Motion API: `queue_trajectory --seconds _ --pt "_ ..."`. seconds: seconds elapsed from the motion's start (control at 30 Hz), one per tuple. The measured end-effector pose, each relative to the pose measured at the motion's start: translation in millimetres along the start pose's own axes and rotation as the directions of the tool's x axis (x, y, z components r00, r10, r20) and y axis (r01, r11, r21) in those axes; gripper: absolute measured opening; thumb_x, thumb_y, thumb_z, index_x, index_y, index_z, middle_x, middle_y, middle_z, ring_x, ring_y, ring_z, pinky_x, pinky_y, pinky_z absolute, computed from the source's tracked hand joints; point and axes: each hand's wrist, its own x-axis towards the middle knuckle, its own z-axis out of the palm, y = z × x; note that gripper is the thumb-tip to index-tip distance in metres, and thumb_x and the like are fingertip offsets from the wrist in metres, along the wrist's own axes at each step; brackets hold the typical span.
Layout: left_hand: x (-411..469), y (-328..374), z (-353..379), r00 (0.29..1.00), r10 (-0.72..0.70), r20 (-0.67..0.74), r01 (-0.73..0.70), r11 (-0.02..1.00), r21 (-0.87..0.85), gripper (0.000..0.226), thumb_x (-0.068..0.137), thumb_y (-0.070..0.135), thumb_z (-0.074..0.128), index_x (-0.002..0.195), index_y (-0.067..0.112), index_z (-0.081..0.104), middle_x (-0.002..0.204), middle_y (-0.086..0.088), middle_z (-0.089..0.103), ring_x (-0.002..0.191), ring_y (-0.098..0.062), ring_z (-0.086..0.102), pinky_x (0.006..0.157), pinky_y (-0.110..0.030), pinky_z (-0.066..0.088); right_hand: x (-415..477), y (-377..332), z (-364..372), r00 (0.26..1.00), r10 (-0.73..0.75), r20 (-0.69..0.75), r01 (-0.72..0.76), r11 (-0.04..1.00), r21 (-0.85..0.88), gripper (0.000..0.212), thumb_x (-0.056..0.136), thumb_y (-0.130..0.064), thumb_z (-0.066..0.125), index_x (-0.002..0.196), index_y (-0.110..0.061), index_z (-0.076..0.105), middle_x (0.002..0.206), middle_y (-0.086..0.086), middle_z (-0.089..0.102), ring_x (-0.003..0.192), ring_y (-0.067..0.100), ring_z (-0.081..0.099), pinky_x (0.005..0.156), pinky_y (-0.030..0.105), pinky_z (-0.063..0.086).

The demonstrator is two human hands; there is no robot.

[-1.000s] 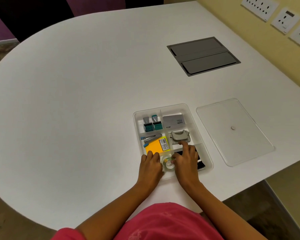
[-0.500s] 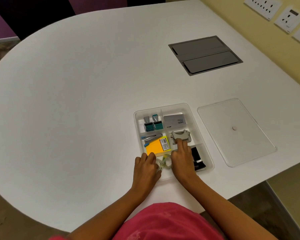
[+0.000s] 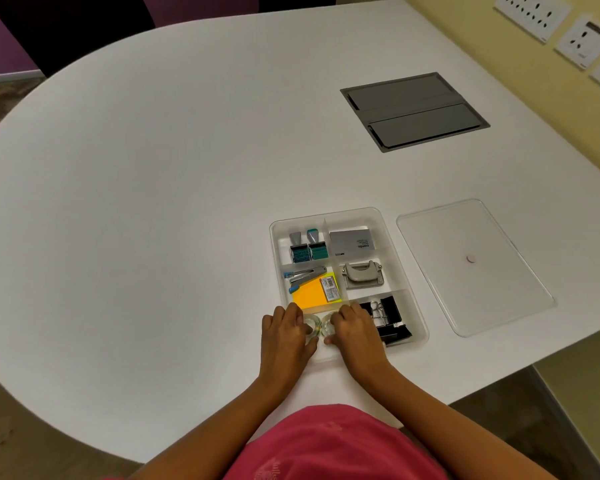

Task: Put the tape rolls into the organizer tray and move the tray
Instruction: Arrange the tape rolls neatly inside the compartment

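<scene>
The clear organizer tray [image 3: 388, 233] lies on the white table in front of me. Two small clear tape rolls lie side by side in its near-left compartment: the left tape roll [image 3: 313, 325] and the right tape roll [image 3: 327, 328]. My left hand [image 3: 286, 336] rests over the left roll with its fingers on it. My right hand [image 3: 355, 332] covers the right roll's edge, fingers curled on it. Both hands sit at the tray's near end.
Other compartments hold stamps [image 3: 307, 245], a grey box [image 3: 352, 241], a stapler and orange sticky notes [image 3: 310, 294], a hole punch [image 3: 362, 274] and black binder clips [image 3: 387, 320]. The clear lid [image 3: 471, 265] lies to the right. A grey cable hatch [image 3: 414, 110] sits farther back.
My right hand has drawn back from the hole punch to the near compartment. The tape rolls now lie flat side by side, one under each hand.
</scene>
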Motion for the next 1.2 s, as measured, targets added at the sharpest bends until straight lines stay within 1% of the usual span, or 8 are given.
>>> queue_trajectory --seconds 0.33,0.4,0.5,0.53,0.67,0.73,1.07,1.2 --pt "0 -2 1 1.000 0.002 0.017 -0.002 1.000 0.011 0.029 0.059 0.042 0.084 0.076 0.019 0.074 0.086 0.002 0.065 0.075 -0.017 0.059 0.061 -0.030 0.047 3 -6 4 0.988 0.025 -0.151 -0.034 0.998 -0.053 0.030 0.043 0.008 0.084 0.063 -0.002 0.065 0.070 0.015 0.061 0.063 0.026 0.056 0.053 0.033 0.046" --pt "0 -3 1 1.000 0.007 0.015 -0.008 1.000 0.014 0.028 0.060 0.041 0.084 0.075 0.019 0.073 0.084 0.002 0.064 0.074 -0.018 0.059 0.061 -0.031 0.047 3 -6 6 0.993 0.036 -0.113 -0.045 0.996 -0.075 0.032 0.040 0.002 0.089 0.061 -0.002 0.065 0.069 0.014 0.061 0.062 0.026 0.057 0.053 0.032 0.046" --pt "0 -2 1 1.000 0.013 0.010 -0.013 1.000 0.010 0.030 0.060 0.039 0.084 0.075 0.017 0.071 0.084 0.001 0.064 0.073 -0.019 0.058 0.060 -0.032 0.047 3 -4 9 0.998 0.068 -0.018 -0.069 0.995 -0.073 0.047 0.031 -0.029 0.095 0.059 -0.004 0.068 0.071 0.011 0.062 0.065 0.025 0.058 0.054 0.032 0.047" --pt "0 -2 2 1.000 0.016 0.007 -0.016 1.000 0.011 0.030 0.059 0.038 0.084 0.074 0.017 0.070 0.083 0.001 0.063 0.073 -0.019 0.058 0.060 -0.032 0.047 4 -4 9 0.996 0.093 -0.006 -0.094 0.993 -0.074 0.048 0.030 -0.032 0.095 0.058 -0.005 0.067 0.073 0.011 0.062 0.067 0.025 0.057 0.055 0.033 0.046" --pt "1 -3 3 1.000 0.026 0.005 -0.026 0.999 0.023 0.032 0.057 0.038 0.086 0.075 0.016 0.071 0.082 0.001 0.064 0.071 -0.019 0.058 0.059 -0.031 0.047 8 -9 6 0.980 0.144 -0.140 -0.155 0.985 -0.073 0.032 0.043 0.002 0.089 0.053 -0.004 0.059 0.080 0.015 0.059 0.076 0.025 0.039 0.055 0.033 0.042" --pt "1 -3 4 1.000 0.029 0.003 -0.029 0.999 0.030 0.034 0.057 0.039 0.086 0.076 0.015 0.071 0.082 0.001 0.064 0.071 -0.018 0.058 0.059 -0.031 0.048 8 -10 6 0.971 0.152 -0.184 -0.165 0.984 -0.061 0.030 0.046 0.006 0.086 0.052 -0.003 0.058 0.083 0.017 0.059 0.078 0.025 0.036 0.056 0.034 0.043" --pt "2 -2 3 0.997 0.074 -0.021 -0.073 0.996 0.048 0.038 0.054 0.039 0.087 0.079 0.014 0.073 0.081 0.001 0.067 0.069 -0.016 0.059 0.058 -0.028 0.049 11 -13 7 0.964 0.238 -0.116 -0.249 0.965 -0.088 0.031 0.040 0.004 0.088 0.050 -0.003 0.060 0.083 0.016 0.056 0.078 0.027 0.040 0.059 0.036 0.044" --pt "4 -3 2 0.993 0.113 -0.019 -0.111 0.991 0.078 0.035 0.055 0.041 0.087 0.077 0.017 0.076 0.079 0.002 0.066 0.069 -0.016 0.059 0.058 -0.028 0.047 7 -7 0 0.974 0.218 -0.067 -0.221 0.974 -0.044 0.043 0.033 -0.022 0.096 0.058 -0.005 0.066 0.081 0.014 0.058 0.076 0.029 0.051 0.060 0.036 0.046"
